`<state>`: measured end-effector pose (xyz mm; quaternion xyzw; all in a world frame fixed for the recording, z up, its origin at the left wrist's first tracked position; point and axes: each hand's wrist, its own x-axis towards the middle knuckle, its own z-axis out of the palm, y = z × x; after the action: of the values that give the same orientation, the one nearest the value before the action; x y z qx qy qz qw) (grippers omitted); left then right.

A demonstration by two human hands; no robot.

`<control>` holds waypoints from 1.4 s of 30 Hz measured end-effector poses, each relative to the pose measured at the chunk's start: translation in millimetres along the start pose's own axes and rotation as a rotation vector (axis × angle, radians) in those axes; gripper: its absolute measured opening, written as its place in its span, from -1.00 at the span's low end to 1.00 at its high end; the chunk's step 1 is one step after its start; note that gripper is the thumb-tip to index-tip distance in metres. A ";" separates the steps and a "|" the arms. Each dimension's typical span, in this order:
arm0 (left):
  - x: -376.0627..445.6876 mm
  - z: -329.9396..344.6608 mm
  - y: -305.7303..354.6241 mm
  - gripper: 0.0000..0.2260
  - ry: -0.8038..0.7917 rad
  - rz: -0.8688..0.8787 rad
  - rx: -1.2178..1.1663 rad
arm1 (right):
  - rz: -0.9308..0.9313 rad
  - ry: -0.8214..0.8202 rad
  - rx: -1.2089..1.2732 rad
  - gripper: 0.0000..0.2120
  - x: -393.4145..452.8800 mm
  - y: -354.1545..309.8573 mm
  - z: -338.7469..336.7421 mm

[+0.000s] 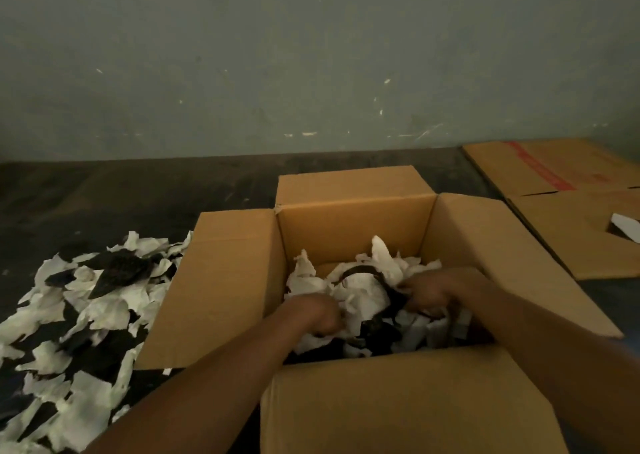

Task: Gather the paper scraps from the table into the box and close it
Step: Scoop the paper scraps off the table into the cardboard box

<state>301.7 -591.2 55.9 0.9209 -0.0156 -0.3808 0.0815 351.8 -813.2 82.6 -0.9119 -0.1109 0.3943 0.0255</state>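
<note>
- The left hand (320,315) is inside the box, curled into a loose fist on top of the paper. I cannot tell if it is gripping any of it.
- The right hand (429,296) is inside the box too, with its fingers bent down into the paper. It looks like it is grabbing some, but the picture is dim.
- The box (349,232) is brown cardboard and sits on the dark table (138,194). All four flaps are open and folded out.
- Torn paper scraps in the box (363,291) cover its bottom. They are white and black.
- A big pile of paper scraps on the table (79,315) lies just left of the box, touching its left flap.
- A flat piece of cardboard (561,190) lies to the right, behind the box. It has a red stripe with writing, but it is too blurry to read.
- A grey-green wall (311,55) stands behind the table.
</note>
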 end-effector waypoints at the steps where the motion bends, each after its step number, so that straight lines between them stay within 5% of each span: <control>1: -0.8 -10.8 2.2 -0.57 0.052 0.013 0.029 | -0.008 0.064 -0.004 -0.39 0.4 -2.0 -11.8; 5: 10.9 -24.3 3.0 -0.53 0.110 0.018 -0.014 | -0.027 0.167 0.082 -0.53 17.3 -12.4 -31.0; 9: 46.6 -1.2 -11.4 -0.38 -0.122 -0.058 -0.080 | 0.100 0.056 0.047 -0.23 50.9 -4.9 -3.9; 12: 63.7 4.5 -15.5 -0.30 0.085 0.010 -0.190 | -0.083 0.114 0.246 -0.38 60.7 -7.0 6.5; 16: 64.1 -13.1 -14.9 -0.12 0.290 0.085 -0.349 | -0.241 0.217 0.424 -0.30 52.8 -16.5 -4.5; 21: 33.0 -39.7 -8.7 -0.69 0.393 0.001 0.008 | -0.245 0.438 0.473 -0.57 41.3 -11.9 -26.2; 25: 20.1 -46.3 -11.9 -0.79 0.718 -0.022 0.005 | 0.041 0.541 0.469 -0.61 41.7 0.3 -22.1; 28: 45.8 -35.3 -25.6 -0.57 0.562 -0.038 -0.268 | 0.133 0.466 0.500 -0.45 51.6 4.5 -11.1; 32: 70.5 -20.9 -20.3 -0.40 0.155 0.081 -0.313 | -0.088 0.175 0.495 -0.46 58.6 -8.3 -4.0; 36: 65.3 -24.2 -4.8 -0.46 0.381 0.021 -0.129 | -0.300 0.270 0.680 -0.60 50.8 -20.8 -14.1; 38: 59.3 -32.1 -3.3 -0.39 0.525 0.092 0.001 | -0.266 0.434 0.746 -0.63 46.0 -20.3 -22.0; 40: 62.9 -40.1 -0.7 -0.32 0.480 0.237 0.025 | -0.193 0.500 0.686 -0.64 45.9 -14.0 -26.2; 42: 68.2 -37.0 7.1 -0.39 0.306 0.286 -0.051 | -0.125 0.292 0.478 -0.17 42.7 -6.2 -19.4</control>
<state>376.4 -599.2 35.2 0.9540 -0.1241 -0.2213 0.1593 393.1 -796.9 66.3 -0.9186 -0.0661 0.2713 0.2796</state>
